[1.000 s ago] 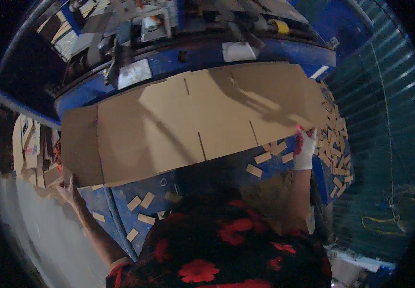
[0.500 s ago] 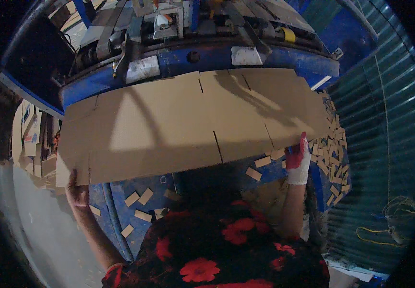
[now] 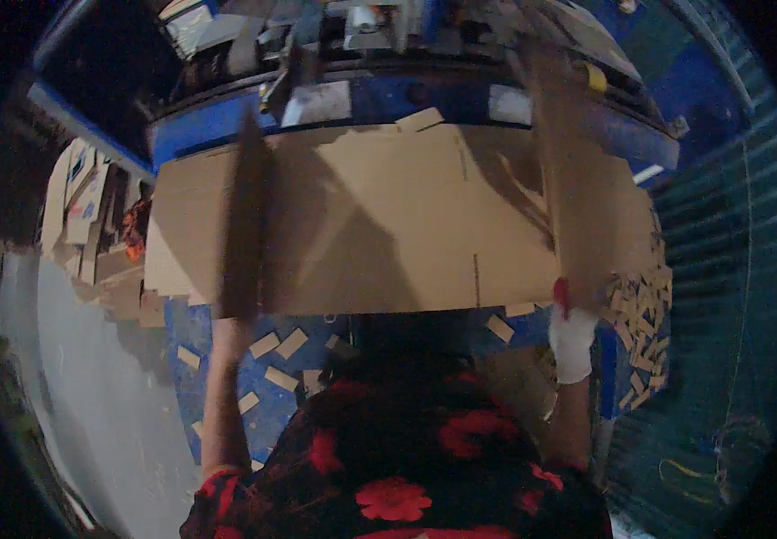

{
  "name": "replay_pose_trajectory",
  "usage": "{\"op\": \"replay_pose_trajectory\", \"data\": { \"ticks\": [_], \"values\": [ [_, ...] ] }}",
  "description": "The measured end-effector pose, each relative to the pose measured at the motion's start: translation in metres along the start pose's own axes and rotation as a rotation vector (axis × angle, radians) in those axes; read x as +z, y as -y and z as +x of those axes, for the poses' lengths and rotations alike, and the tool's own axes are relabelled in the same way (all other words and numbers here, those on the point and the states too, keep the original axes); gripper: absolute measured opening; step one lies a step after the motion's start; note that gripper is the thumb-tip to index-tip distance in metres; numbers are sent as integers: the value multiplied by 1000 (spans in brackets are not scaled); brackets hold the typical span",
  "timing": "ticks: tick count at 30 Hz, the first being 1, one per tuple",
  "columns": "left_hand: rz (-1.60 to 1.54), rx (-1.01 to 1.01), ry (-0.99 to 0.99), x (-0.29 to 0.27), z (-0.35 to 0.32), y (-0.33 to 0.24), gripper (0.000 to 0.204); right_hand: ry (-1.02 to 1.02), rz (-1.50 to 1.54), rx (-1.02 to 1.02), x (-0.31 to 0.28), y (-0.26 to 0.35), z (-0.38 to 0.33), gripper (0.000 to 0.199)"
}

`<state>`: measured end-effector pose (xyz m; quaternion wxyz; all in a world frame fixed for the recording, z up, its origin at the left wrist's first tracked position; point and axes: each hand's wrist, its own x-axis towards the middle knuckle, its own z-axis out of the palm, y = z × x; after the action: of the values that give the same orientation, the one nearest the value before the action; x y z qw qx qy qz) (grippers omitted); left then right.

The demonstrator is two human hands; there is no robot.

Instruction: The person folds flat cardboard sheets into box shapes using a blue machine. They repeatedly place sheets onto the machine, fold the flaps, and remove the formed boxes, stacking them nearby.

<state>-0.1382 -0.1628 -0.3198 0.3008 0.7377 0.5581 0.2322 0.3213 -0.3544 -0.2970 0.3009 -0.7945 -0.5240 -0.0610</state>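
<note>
A brown cardboard sheet (image 3: 406,216) with dark slots lies in front of me, its two ends standing up as flaps. The left flap (image 3: 243,216) is blurred, and my left hand (image 3: 237,331), bare, grips its near edge; the fingers are mostly hidden. At the near edge of the right flap (image 3: 548,153), also blurred, is my right hand (image 3: 573,337) in a white glove with red on the fingers, closed on the cardboard. More flat cardboard (image 3: 189,216) shows outside the flaps on both sides.
Beyond the cardboard stands a blue machine (image 3: 379,101) with metal parts. Several small cardboard offcuts (image 3: 280,379) lie on the blue surface, and a heap of offcuts (image 3: 644,310) is at the right. A green corrugated wall (image 3: 721,269) rises at the far right.
Both ends of the cardboard sheet have come up from flat to upright. My left hand has moved right, toward the middle. A small offcut now shows at the sheet's far edge.
</note>
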Motion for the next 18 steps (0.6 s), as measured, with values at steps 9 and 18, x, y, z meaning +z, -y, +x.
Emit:
{"op": "replay_pose_trajectory", "data": {
  "ticks": [9, 18],
  "values": [
    [719, 447, 178, 58, 21, -43, 68, 301, -564, -504, 48, 33, 5, 48],
    [705, 530, 217, 49, 24, -42, 69, 220, -584, -386, 67, 40, 15, 42]
  ]
}}
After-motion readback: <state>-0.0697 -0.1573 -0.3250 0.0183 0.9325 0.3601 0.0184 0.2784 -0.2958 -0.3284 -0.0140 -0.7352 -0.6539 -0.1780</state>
